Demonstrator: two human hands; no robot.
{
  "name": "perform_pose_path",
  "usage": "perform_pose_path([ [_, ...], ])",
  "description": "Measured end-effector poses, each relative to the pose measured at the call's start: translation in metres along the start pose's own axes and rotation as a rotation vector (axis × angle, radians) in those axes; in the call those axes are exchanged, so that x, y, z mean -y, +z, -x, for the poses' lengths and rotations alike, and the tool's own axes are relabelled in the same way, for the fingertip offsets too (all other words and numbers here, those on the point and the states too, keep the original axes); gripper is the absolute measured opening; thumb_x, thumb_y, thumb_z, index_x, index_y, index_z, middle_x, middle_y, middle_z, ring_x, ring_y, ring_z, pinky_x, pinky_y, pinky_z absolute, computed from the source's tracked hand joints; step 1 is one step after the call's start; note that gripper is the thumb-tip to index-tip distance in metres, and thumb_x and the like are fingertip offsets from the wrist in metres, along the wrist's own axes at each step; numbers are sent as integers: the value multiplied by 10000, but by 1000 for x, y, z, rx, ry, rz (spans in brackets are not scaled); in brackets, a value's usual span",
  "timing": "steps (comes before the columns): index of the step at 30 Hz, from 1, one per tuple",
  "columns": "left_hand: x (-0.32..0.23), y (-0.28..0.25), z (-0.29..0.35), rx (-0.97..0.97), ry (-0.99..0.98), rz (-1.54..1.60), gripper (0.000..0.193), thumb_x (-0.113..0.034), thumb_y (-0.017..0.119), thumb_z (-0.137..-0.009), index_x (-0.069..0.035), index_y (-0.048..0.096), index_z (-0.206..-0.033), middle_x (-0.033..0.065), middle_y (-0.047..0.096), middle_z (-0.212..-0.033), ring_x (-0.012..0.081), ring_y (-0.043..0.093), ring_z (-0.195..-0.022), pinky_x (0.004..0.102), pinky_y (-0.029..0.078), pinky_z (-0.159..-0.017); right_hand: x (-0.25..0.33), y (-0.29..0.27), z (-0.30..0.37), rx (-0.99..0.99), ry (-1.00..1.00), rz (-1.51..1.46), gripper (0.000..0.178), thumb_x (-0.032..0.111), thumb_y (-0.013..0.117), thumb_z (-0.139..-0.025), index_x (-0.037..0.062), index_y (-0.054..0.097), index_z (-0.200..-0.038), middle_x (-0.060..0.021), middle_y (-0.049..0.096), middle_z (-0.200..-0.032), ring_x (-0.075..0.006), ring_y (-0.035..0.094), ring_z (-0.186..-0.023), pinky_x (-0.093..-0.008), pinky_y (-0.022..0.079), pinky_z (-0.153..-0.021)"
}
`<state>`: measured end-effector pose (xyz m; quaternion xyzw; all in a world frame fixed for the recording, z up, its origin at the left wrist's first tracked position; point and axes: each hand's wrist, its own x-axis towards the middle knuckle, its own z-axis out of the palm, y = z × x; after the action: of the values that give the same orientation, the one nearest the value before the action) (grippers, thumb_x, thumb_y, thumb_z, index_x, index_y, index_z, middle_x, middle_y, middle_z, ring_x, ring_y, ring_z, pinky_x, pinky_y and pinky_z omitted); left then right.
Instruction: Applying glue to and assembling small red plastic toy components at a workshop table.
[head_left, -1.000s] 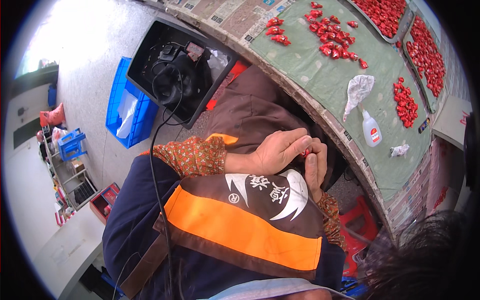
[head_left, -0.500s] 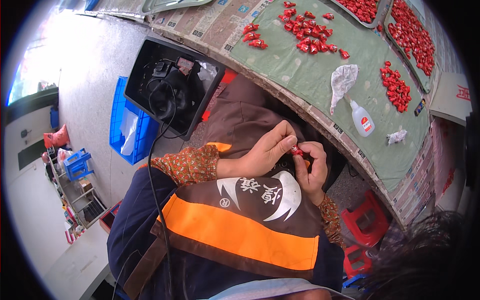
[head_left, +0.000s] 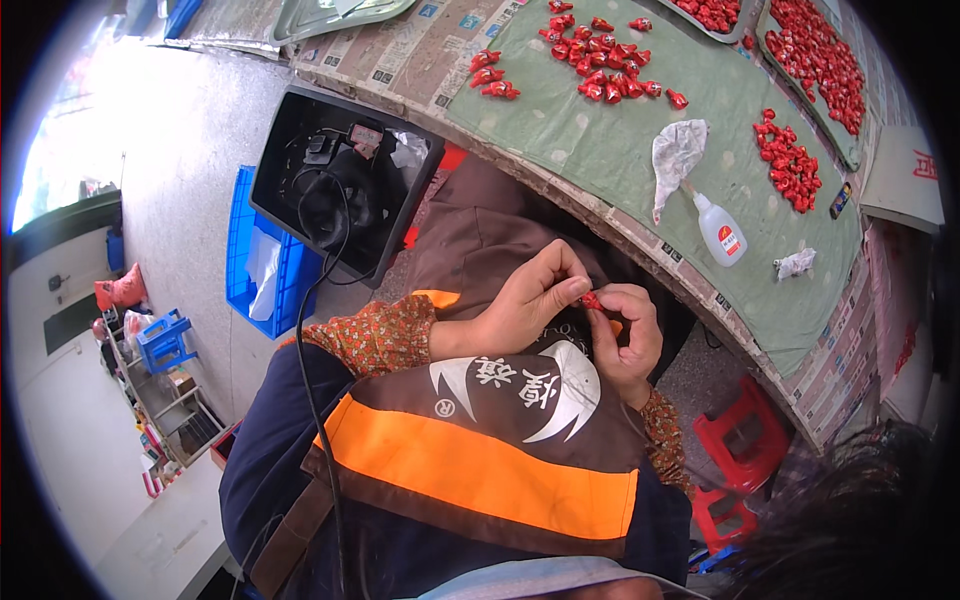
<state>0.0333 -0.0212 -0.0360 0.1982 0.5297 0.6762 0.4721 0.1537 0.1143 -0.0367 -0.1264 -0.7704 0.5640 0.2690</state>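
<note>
"Head view: where do the hands sit?"

"Above the lap, near the table edge (head_left: pixel 560 187). The left hand (head_left: pixel 530 298) comes across from the person's left, and the right hand (head_left: pixel 628 338) rises to meet it, so the fingertips come together over the brown apron (head_left: pixel 410 375)."

"Are they holding anything?"

"Yes, a small red piece (head_left: pixel 591 300). The left hand pinches it between thumb and forefinger, and the right thumb and forefinger grip its other side. The fingers cover much of it, so its exact shape is hard to tell."

"What about the tabletop?"

"A green cloth (head_left: pixel 560 130) carries loose red pieces (head_left: pixel 608 60), with a tighter red cluster (head_left: pixel 788 165) farther to the right. Between these groups are a crumpled white cloth (head_left: pixel 680 152) and a white bottle (head_left: pixel 722 238), its narrow tip pointing toward that cloth. Beyond the bottle sits a small white scrap (head_left: pixel 796 264)."

"And off the table?"

"A black bin (head_left: pixel 412 212) holds a dark bundle and a cable, just beside a blue crate (head_left: pixel 240 240). Red stools (head_left: pixel 735 432) stand on the floor at the person's right."
</note>
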Motion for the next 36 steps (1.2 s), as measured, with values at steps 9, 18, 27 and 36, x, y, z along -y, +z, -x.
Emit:
perform_pose_path([
  [9,-3,5,0,-83,99,-220,149,-133,612,-1021,-7,532,-1012,60,580,-949,118,542,-872,265,469,-791,1,-1,0,-21,-23,2,298,-111,744,-819,30,622,-1052,-126,685,-976,-208,672,-815,-271,518,-653],
  [18,-16,6,-5,-96,334,-564,156,-84,716,-900,-34,602,-995,98,602,-950,297,588,-863,367,468,-799,7,-11,3,40,173,-55,256,-11,716,-863,16,622,-1101,-96,677,-989,-161,640,-763,-241,469,-595],
  [27,-26,9,-9,-51,499,-777,186,-60,732,-842,-52,603,-976,108,607,-967,307,600,-894,384,473,-779,18,-14,-2,88,263,-77,219,8,676,-877,10,631,-1091,-83,671,-926,-164,657,-739,-259,496,-619],
  [36,-18,6,-1,-29,-11,-355,160,-36,668,-957,-2,605,-1100,93,647,-1030,175,629,-963,289,509,-850,20,-3,-1,21,133,174,259,-38,678,-775,-1,600,-1019,-142,641,-860,-313,663,-705,-363,543,-648],
])
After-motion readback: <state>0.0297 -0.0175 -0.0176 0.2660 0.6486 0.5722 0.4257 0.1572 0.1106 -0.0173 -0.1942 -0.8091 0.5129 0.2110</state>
